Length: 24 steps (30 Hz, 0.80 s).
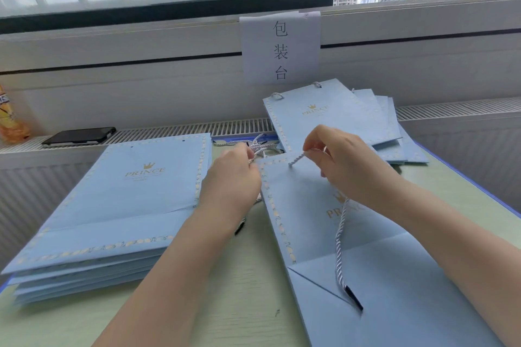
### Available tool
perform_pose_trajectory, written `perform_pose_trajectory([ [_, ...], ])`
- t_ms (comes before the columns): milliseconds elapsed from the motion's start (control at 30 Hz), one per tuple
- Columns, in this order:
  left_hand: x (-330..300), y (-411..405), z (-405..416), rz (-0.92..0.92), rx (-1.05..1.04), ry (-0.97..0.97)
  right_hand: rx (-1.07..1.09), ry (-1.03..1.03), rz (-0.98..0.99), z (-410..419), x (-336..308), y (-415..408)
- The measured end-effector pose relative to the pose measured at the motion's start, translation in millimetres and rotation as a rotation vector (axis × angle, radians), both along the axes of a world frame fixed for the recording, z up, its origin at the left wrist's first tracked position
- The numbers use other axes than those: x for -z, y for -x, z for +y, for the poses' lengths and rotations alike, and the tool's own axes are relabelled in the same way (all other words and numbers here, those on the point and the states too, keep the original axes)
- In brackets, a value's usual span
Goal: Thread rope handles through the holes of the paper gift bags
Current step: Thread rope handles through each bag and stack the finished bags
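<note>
A flat light-blue paper gift bag (315, 222) lies in front of me on the table. A grey-white twisted rope handle (339, 236) runs down over its face to a black tip near the bag's bottom fold. My right hand (338, 155) pinches a short stretch of that rope where it comes out of a hole near the bag's top edge. At the bag's top left corner, my left hand (235, 175) grips rope strands from a loose bundle of ropes (260, 145). Part of the rope is hidden under my hands.
A stack of flat blue bags (112, 211) without handles lies at the left. A fanned pile of bags with handles (338, 118) lies at the back right. A black phone (79, 135) and a yellow packet (11, 118) sit on the vent ledge. A paper sign (280, 49) hangs on the wall.
</note>
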<state>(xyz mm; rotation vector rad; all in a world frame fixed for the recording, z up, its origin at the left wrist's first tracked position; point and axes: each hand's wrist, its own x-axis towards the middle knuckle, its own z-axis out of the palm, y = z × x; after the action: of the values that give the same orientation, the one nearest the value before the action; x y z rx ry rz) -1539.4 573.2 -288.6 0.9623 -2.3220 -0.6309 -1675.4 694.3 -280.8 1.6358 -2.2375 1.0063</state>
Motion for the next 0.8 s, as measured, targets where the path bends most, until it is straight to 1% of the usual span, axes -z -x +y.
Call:
perform_pose_trajectory([
  [67, 4.9, 2.1, 1.5, -0.115, 0.027, 0.011, 0.004, 0.053, -0.113, 3.7, -4.6, 4.8],
  [100, 6.7, 3.4, 3.0, -0.147, 0.047, 0.017, 0.003, 0.048, -0.12, 6.0, -6.8, 7.4],
  [133, 9.0, 4.8, 4.3, -0.165, 0.064, 0.026, 0.011, 0.015, -0.068, 7.9, -8.5, 10.5],
  [200, 12.7, 8.0, 7.6, -0.189, 0.094, 0.071, 0.074, -0.071, 0.122, 11.1, -8.9, 19.3],
  [267, 16.4, 10.3, 10.3, -0.219, 0.129, 0.136, 0.206, -0.084, 0.295, 15.9, -11.0, 29.9],
  [333, 21.1, 12.6, 12.6, -0.236, 0.18, 0.182, 0.375, -0.057, 0.384, 21.9, -14.2, 42.2],
  [367, 23.5, 13.9, 13.6, -0.247, 0.2, 0.198, 0.456, -0.037, 0.383, 24.8, -15.9, 48.5],
  [433, 27.3, 15.6, 15.6, -0.286, 0.209, 0.243, 0.557, 0.021, 0.303, 30.6, -20.5, 57.9],
  [500, 28.2, 15.8, 15.8, -0.314, 0.164, 0.312, 0.584, 0.07, 0.184, 35.5, -23.0, 62.3],
  [567, 24.4, 14.0, 14.4, -0.263, 0.068, 0.374, 0.569, 0.076, 0.065, 38.9, -23.7, 65.0],
  [633, 19.2, 11.7, 12.5, -0.147, -0.031, 0.428, 0.505, 0.064, -0.046, 38.8, -24.7, 64.8],
  [700, 16.0, 9.6, 11.7, -0.086, -0.058, 0.466, 0.385, 0.087, -0.181, 34.7, -23.5, 60.9],
  [800, 17.4, 10.9, 13.5, -0.212, -0.015, 0.451, 0.183, 0.043, -0.348, 24.9, -19.7, 47.3],
])
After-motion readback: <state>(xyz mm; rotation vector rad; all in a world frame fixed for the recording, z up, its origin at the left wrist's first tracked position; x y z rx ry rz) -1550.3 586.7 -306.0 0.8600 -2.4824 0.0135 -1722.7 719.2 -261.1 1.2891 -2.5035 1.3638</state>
